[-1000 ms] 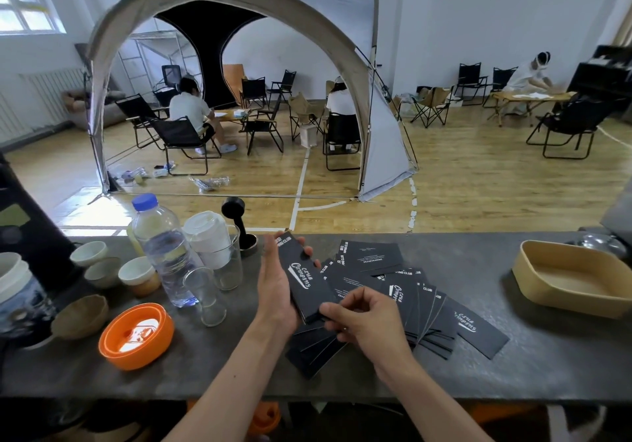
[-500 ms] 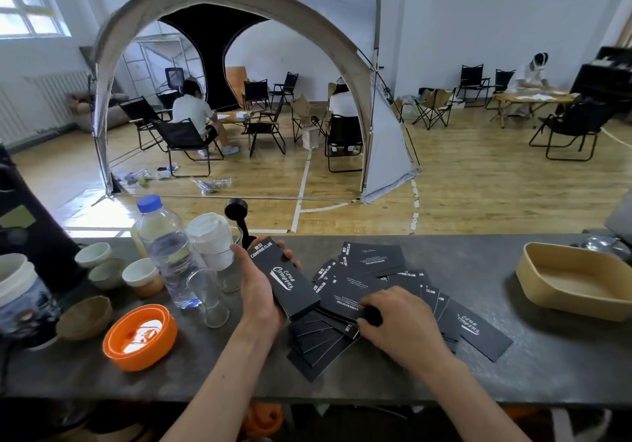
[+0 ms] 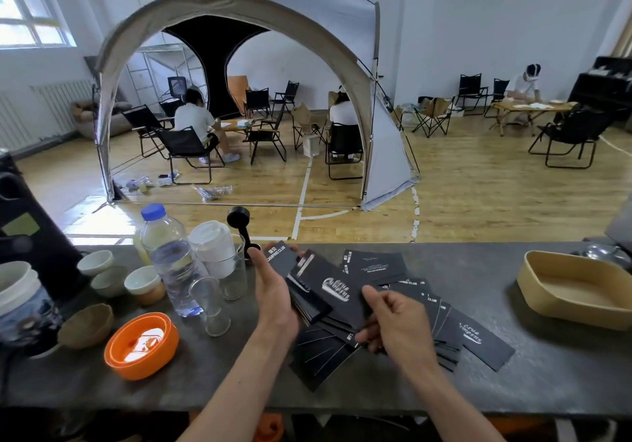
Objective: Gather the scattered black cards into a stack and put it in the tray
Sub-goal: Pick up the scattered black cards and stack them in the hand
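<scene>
your left hand [image 3: 273,291] grips the partial stack [image 3: 285,263], long axis running away from you and tilted left. your right hand [image 3: 393,325] pinches one card [image 3: 337,291], laid partly over the stack's right side, nearly parallel to it. i'd slide it left to square up. the loose black cards [image 3: 444,318] fan out on the counter [image 3: 513,387] under and right of your right hand, so that hand is nearer. tray [image 3: 533,287] sits far right, well apart, no cards in it yet.

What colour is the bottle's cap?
Blue; the bottle's cap shows best in the head view.
</scene>
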